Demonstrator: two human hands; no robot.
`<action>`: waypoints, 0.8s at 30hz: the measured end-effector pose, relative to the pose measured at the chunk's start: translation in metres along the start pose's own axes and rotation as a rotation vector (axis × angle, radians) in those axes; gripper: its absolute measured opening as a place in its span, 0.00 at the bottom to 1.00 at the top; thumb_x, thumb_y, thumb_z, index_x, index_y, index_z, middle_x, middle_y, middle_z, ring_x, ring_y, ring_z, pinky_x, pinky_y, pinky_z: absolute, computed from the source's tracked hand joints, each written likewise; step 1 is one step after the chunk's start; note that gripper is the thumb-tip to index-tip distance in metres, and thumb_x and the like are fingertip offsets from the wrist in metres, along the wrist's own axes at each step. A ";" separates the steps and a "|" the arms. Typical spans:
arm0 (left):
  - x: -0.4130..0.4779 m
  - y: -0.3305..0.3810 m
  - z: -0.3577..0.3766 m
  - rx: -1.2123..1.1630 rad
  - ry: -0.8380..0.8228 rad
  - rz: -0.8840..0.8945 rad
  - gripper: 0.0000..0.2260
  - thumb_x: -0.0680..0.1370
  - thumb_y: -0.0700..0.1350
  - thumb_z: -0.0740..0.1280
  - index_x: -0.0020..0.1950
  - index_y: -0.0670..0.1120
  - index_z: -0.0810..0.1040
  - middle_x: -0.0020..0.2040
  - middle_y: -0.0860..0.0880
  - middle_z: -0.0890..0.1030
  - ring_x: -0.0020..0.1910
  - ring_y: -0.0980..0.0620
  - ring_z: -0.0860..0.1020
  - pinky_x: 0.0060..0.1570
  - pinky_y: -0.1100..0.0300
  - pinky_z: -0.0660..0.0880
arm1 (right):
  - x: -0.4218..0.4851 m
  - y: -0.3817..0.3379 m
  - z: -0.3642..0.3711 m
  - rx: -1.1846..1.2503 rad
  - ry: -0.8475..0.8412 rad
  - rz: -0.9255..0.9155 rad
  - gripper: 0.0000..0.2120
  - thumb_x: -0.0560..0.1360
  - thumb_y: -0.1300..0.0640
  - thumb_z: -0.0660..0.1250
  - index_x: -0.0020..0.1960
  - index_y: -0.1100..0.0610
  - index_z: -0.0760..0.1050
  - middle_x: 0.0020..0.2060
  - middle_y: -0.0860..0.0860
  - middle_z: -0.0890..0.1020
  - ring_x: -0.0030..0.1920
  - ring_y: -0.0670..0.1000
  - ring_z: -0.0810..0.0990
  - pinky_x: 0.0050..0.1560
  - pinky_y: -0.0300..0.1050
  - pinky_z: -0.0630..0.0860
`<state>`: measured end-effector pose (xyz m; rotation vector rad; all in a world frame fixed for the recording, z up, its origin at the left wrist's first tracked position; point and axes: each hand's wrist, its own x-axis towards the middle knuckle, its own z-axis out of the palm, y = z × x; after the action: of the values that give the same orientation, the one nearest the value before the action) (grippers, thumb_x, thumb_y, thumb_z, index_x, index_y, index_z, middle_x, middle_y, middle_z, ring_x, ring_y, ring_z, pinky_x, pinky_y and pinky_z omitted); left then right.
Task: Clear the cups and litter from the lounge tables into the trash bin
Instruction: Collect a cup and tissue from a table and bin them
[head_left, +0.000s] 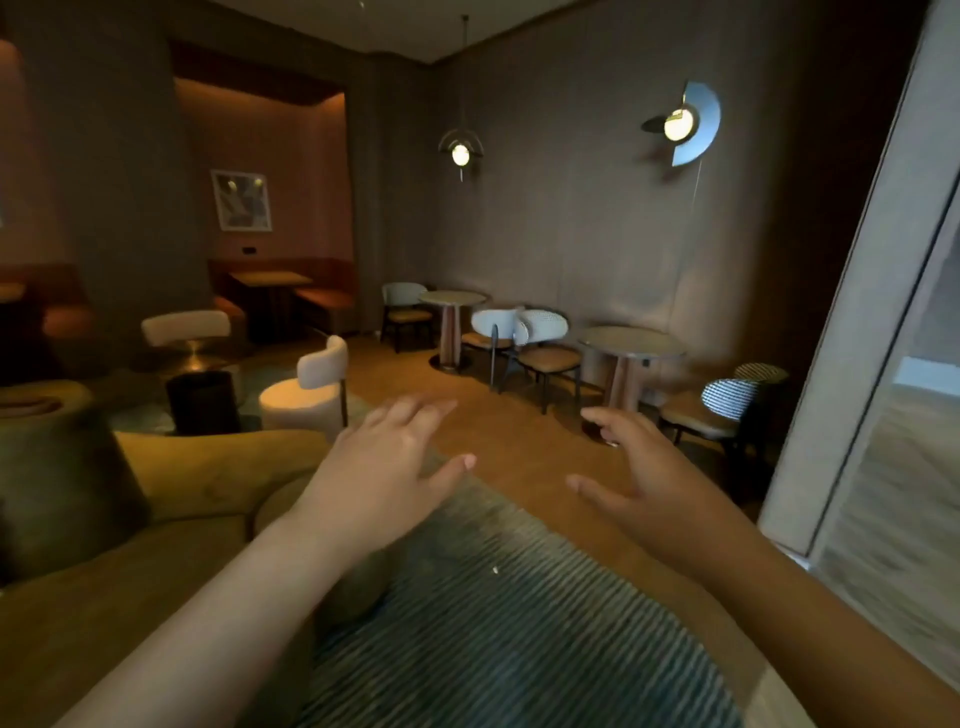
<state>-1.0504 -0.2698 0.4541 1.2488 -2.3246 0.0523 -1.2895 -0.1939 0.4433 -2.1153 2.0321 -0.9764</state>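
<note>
My left hand (382, 467) is stretched forward above the striped rug (493, 623), fingers spread and holding nothing. My right hand (639, 467) reaches forward beside it, fingers loosely bent, also holding nothing. Two round lounge tables stand along the far wall, one (453, 298) further back and one (631, 340) nearer on the right; I see no cups or litter on their tops from here. A dark cylindrical object (203, 400), possibly a bin, stands at the left behind the sofa. A tiny white scrap (495, 570) lies on the rug.
A mustard sofa (171, 519) fills the lower left. Cream armchairs (311, 384) stand mid-left. Several chairs (545, 343) surround the round tables. A glass partition (857, 364) runs along the right. Wooden floor (415, 379) lies between rug and tables. A booth table (270, 278) sits in the back alcove.
</note>
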 end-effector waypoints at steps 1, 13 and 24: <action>0.023 0.002 0.015 0.025 0.004 0.005 0.31 0.72 0.68 0.50 0.73 0.59 0.56 0.73 0.55 0.61 0.72 0.53 0.59 0.69 0.49 0.60 | 0.015 0.019 0.001 -0.009 0.008 0.006 0.33 0.70 0.38 0.66 0.71 0.40 0.57 0.70 0.39 0.63 0.64 0.38 0.64 0.62 0.40 0.66; 0.285 0.018 0.192 -0.038 -0.015 -0.008 0.31 0.72 0.69 0.52 0.73 0.58 0.57 0.75 0.55 0.58 0.72 0.52 0.57 0.67 0.50 0.58 | 0.214 0.236 0.029 -0.036 -0.008 0.030 0.33 0.71 0.37 0.63 0.72 0.46 0.60 0.69 0.44 0.66 0.65 0.42 0.66 0.61 0.37 0.64; 0.508 -0.019 0.310 0.135 -0.031 -0.146 0.32 0.73 0.68 0.51 0.74 0.57 0.54 0.75 0.54 0.58 0.73 0.52 0.57 0.69 0.52 0.57 | 0.477 0.400 0.057 -0.105 -0.120 -0.116 0.36 0.70 0.36 0.61 0.73 0.51 0.60 0.69 0.48 0.66 0.67 0.48 0.65 0.66 0.46 0.66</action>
<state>-1.3930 -0.7538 0.4029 1.4921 -2.2810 0.1439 -1.6461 -0.7056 0.4083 -2.3062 1.9642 -0.7499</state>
